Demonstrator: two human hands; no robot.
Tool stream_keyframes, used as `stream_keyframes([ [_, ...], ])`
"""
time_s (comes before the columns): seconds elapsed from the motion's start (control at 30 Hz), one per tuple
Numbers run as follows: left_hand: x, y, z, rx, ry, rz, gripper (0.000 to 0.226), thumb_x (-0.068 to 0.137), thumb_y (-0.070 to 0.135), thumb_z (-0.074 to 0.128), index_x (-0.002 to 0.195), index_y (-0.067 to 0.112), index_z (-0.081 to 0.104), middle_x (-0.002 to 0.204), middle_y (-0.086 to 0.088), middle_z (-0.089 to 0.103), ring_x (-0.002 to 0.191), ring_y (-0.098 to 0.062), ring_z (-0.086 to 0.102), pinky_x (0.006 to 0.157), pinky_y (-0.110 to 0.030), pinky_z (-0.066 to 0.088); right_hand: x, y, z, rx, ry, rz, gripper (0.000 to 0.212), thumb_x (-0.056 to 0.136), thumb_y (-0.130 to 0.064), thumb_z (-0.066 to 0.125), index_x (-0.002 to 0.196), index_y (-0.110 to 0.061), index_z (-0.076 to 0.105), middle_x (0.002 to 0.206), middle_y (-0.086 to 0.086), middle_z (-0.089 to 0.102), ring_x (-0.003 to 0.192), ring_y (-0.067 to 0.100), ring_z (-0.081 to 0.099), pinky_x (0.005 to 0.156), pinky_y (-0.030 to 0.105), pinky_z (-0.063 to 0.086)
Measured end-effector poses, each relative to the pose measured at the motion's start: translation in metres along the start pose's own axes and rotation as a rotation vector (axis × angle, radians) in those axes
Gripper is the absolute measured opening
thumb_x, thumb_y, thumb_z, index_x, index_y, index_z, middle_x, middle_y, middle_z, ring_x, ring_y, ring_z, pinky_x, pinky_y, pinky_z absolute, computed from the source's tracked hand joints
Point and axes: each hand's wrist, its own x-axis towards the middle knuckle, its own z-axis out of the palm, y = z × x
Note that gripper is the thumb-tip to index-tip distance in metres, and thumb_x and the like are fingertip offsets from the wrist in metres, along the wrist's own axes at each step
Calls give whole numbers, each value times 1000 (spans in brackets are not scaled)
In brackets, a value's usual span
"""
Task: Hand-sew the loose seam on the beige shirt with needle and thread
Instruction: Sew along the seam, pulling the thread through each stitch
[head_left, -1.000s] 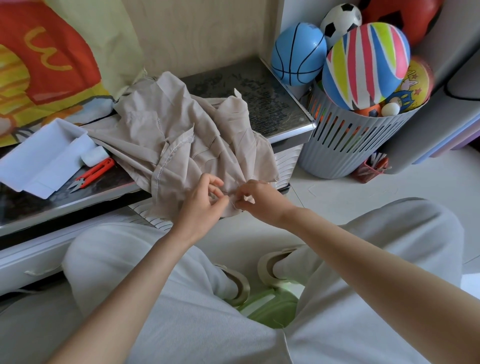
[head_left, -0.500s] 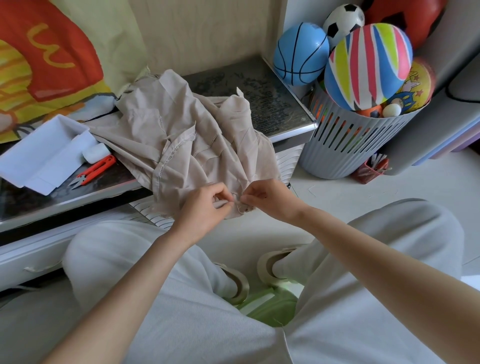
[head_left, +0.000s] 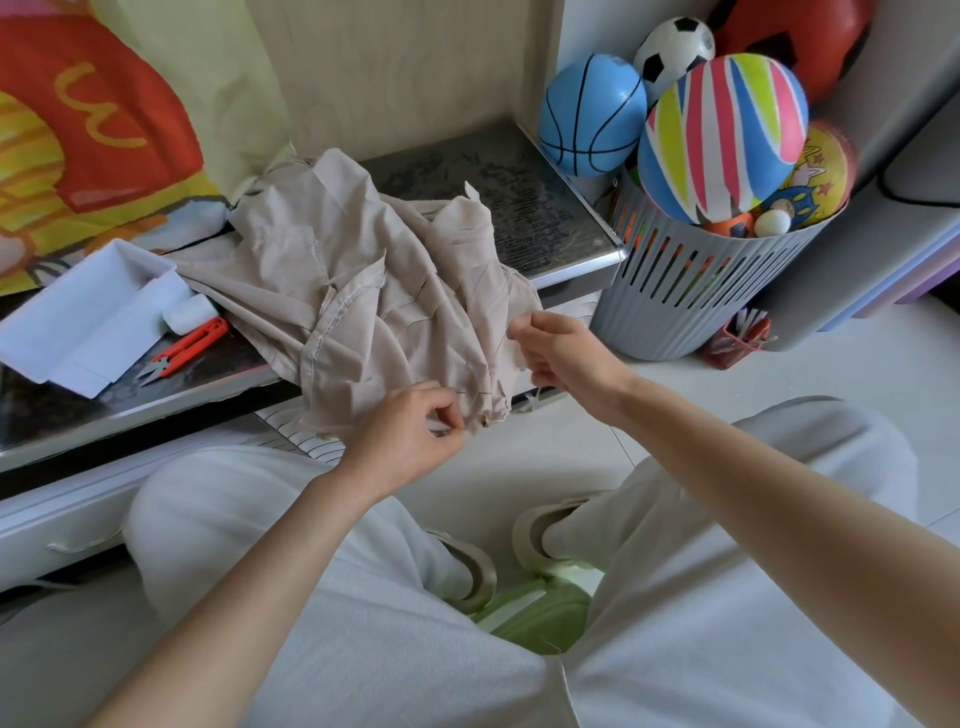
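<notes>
The beige shirt (head_left: 358, 291) lies crumpled on the dark low table (head_left: 530, 208), its lower edge hanging over the front. My left hand (head_left: 410, 441) pinches the hanging hem, where a line of stitches shows. My right hand (head_left: 561, 353) is raised to the right of the hem with fingertips pinched together; the needle and thread are too small to make out. A frayed thread end dangles below the fabric between the hands.
Red thread snips (head_left: 182, 351), a white spool (head_left: 189, 314) and a white open box (head_left: 88, 317) sit at the table's left. A grey basket (head_left: 691, 291) full of balls stands at the right. My knees and a green stool (head_left: 535, 613) are below.
My right hand has moved up and to the right, away from the left hand, which stays pinching the hem. The fabric between them is drawn tighter.
</notes>
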Motion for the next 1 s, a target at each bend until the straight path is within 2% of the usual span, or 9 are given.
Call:
stream_keyframes([
  [0.1,-1,-1,1,48,-20,-29,31,75,18,70,57,33,49,75,13,58,77,-8,57,70,-29,45,-1,-5,-8,-22,69,-45,24,100,-14,44,76,-16,47,49,-11,32,37,1,27,41,12,25],
  [0.3,-1,-5,5,101,-55,-58,31,73,18,68,53,31,48,74,12,57,77,-12,58,71,-35,50,-3,-6,-22,-56,145,-84,19,101,-18,43,83,-15,49,56,-8,29,41,2,25,42,12,25],
  [0.47,2,-5,4,114,-74,-82,31,70,19,69,52,30,47,73,11,57,78,-14,58,73,-37,50,-7,-5,-29,4,222,-94,22,101,-20,42,79,-17,46,60,-5,29,49,6,24,44,15,24],
  [0.57,3,-2,3,150,-88,-100,28,73,20,68,55,30,49,80,10,59,82,-14,58,72,-32,48,-8,0,-33,-174,264,-127,22,99,-20,45,77,-18,49,59,-7,36,50,7,29,47,18,27],
  [0.67,2,-2,1,121,-64,-90,18,76,17,65,64,27,56,84,12,62,84,-12,59,73,-33,49,-11,9,-34,-475,112,-22,16,96,-17,47,86,-14,59,67,-7,47,56,8,37,44,12,30],
  [0.8,1,-2,1,45,-37,-70,13,79,15,64,72,25,59,78,14,61,81,-12,56,74,-35,48,-13,32,-27,-970,-215,225,25,96,-17,45,108,-7,65,101,6,62,84,18,52,62,22,41],
  [0.83,1,-2,1,29,-33,-70,13,80,15,64,74,25,59,76,15,61,79,-13,56,74,-35,49,-12,38,-24,-1062,-206,206,26,97,-17,44,112,-7,63,112,8,61,94,21,53,72,26,43],
  [0.9,-1,-3,1,0,-28,-69,11,81,16,65,76,24,59,73,15,60,76,-14,56,73,-36,49,-9,45,-16,-1106,-48,59,28,97,-15,43,121,-9,56,125,11,53,115,27,47,92,32,40],
  [1.0,-5,-4,1,-27,-33,-54,18,82,18,65,73,30,55,71,13,60,75,-14,57,72,-36,49,0,42,-1,-970,126,-237,29,95,-6,46,121,-13,58,121,8,52,114,25,47,94,33,40],
])
